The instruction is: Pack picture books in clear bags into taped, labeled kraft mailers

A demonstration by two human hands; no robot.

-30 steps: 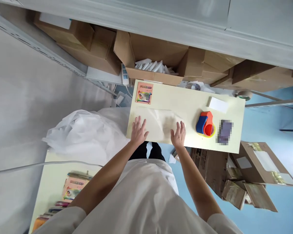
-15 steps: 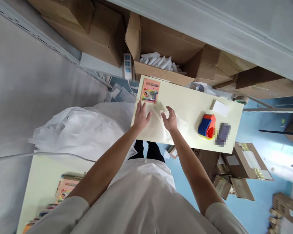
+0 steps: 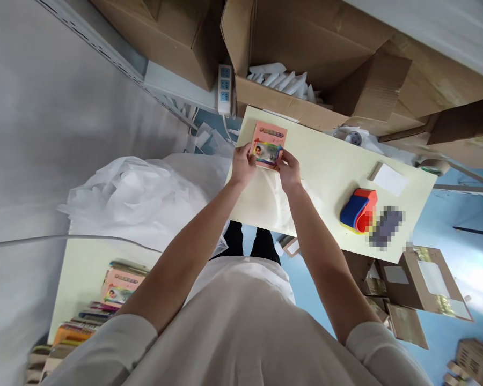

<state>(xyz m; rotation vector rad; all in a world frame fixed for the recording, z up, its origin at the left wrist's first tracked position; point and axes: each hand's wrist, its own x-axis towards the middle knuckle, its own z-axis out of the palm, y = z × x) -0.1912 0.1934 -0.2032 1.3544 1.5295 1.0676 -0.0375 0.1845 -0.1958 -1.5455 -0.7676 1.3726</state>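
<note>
A pink booklet point(image 3: 270, 134) with a picture on its cover is between my two hands, over the left end of the cream table point(image 3: 317, 161). My left hand point(image 3: 243, 163) grips its lower left edge with the thumb on the cover. At the lower right edge, my right hand point(image 3: 288, 169) pinches it the same way. Just below the booklet, a thin translucent plastic bag point(image 3: 265, 195) lies flat on the table near both wrists.
A red and blue tape dispenser point(image 3: 358, 210), a white card stack point(image 3: 389, 178) and a blurred dark object point(image 3: 386, 226) lie to the right. Behind stands an open carton point(image 3: 290, 110) of white packets. White plastic sheeting point(image 3: 145, 193) and stacked booklets point(image 3: 121, 284) are at left.
Both hands have moved up from the plastic bag and closed on the pink booklet, which lay untouched on the table before. The head view has shifted slightly.
</note>
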